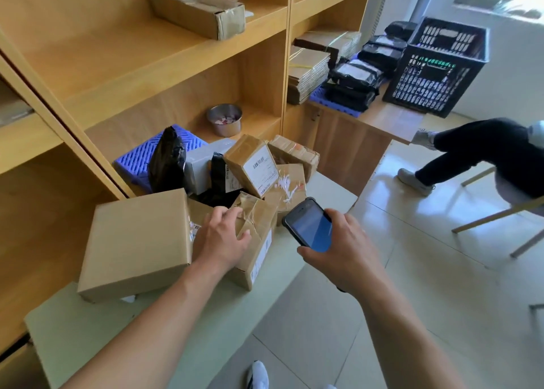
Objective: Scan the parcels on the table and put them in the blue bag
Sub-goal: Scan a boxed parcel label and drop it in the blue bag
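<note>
— Head view, left hand (223, 235)?
— Clasped over the top of a crumpled taped parcel (255, 241) on the pale table (88, 329), fingers curled on its upper edge.
— Right hand (338, 247)?
— Wrapped around a dark handheld scanner (309, 225), screen lit blue, held just right of that parcel.
— Other parcels?
— Piled behind: a labelled brown box (253, 164) tilted on the heap, a plain flat carton (138, 244) to the left.
— Blue bag?
— Nowhere in sight.
</note>
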The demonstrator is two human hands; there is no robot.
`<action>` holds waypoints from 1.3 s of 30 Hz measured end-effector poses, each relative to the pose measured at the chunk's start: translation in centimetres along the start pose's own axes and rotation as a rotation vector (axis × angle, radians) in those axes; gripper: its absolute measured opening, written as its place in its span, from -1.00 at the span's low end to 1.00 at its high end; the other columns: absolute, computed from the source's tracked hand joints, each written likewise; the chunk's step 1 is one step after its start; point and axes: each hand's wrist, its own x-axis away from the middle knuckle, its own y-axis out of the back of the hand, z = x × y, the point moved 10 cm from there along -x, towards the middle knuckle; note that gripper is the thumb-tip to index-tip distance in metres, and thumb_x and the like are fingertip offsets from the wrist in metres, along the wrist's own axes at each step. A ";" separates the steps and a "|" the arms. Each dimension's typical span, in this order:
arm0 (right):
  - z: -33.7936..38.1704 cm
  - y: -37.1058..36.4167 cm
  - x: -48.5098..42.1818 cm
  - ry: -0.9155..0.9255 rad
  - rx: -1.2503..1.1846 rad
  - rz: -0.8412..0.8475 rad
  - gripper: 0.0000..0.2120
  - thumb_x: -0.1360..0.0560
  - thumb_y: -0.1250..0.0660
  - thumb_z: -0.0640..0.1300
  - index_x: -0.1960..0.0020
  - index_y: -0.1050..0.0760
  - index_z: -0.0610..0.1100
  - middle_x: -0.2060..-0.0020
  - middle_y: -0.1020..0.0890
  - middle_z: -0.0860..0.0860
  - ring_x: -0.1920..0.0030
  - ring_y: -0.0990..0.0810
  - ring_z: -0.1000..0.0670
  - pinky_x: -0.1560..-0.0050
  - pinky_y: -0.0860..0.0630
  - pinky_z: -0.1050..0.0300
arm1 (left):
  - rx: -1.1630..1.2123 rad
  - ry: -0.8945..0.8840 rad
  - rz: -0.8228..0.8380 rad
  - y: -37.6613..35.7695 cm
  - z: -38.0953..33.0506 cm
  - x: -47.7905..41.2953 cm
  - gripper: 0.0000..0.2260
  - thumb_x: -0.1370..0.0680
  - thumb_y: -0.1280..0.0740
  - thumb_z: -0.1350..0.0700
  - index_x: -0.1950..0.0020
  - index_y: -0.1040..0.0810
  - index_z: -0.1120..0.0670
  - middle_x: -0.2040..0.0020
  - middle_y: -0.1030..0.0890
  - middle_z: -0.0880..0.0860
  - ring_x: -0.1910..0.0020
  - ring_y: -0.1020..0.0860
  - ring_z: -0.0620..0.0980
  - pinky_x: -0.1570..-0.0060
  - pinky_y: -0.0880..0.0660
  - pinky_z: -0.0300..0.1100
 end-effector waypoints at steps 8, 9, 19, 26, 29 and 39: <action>-2.8 -2.8 -7.7 0.056 0.024 0.183 -0.21 -0.39 -0.43 0.31 -0.49 -0.20 0.09 -0.20 -0.43 0.10 -0.12 -0.44 0.02 0.01 -0.44 0.14 | -0.215 0.311 0.276 -6.6 3.2 -1.3 -0.29 -0.49 -0.28 -0.38 -0.56 -0.16 -0.18 -0.58 -0.13 0.06 -0.53 -0.18 0.19 -0.42 -0.31 0.12; -3.0 -3.2 -8.3 0.069 0.030 0.202 -0.20 -0.39 -0.43 0.32 -0.49 -0.19 0.10 -0.19 -0.43 0.10 -0.12 -0.45 0.03 -0.01 -0.47 0.12 | -0.206 0.339 0.298 -7.2 3.2 -1.2 -0.27 -0.48 -0.29 -0.39 -0.57 -0.14 -0.19 -0.62 -0.08 0.07 -0.56 -0.13 0.20 -0.47 -0.26 0.14; -4.3 -4.5 -14.1 0.138 0.089 0.292 -0.21 -0.38 -0.43 0.34 -0.47 -0.20 0.11 -0.10 -0.40 0.12 -0.04 -0.44 0.04 0.09 -0.48 0.15 | -0.321 0.462 0.290 -9.9 4.2 -1.5 -0.06 -0.33 -0.35 -0.51 -0.57 0.02 -0.29 -0.64 0.13 0.21 -0.60 -0.03 0.26 -0.42 -0.24 0.19; -4.4 -4.6 -13.8 0.172 0.091 0.312 -0.22 -0.37 -0.42 0.33 -0.47 -0.21 0.11 -0.14 -0.42 0.12 -0.09 -0.47 0.04 0.06 -0.50 0.14 | -0.290 0.590 0.243 -9.3 4.3 -0.5 -0.07 -0.29 -0.35 -0.43 -0.55 0.01 -0.29 -0.46 -0.20 0.08 -0.42 -0.27 0.18 -0.25 -0.31 0.10; -3.2 -3.9 -13.7 0.223 0.059 0.303 -0.20 -0.36 -0.43 0.33 -0.47 -0.21 0.11 -0.12 -0.41 0.13 -0.08 -0.46 0.05 0.03 -0.52 0.13 | -0.228 0.626 0.193 -7.7 3.6 0.4 -0.06 -0.27 -0.34 -0.41 -0.55 0.03 -0.29 -0.48 -0.21 0.09 -0.43 -0.27 0.21 -0.30 -0.31 0.12; 2.5 -0.9 -13.4 0.406 -0.055 0.238 -0.19 -0.36 -0.46 0.30 -0.47 -0.22 0.08 -0.19 -0.44 0.10 -0.18 -0.46 0.02 -0.06 -0.54 0.07 | 0.091 0.583 -0.164 2.8 2.0 2.0 0.04 -0.25 -0.49 -0.30 -0.54 0.12 -0.41 -0.44 -0.26 0.08 -0.42 -0.29 0.21 -0.36 -0.36 0.15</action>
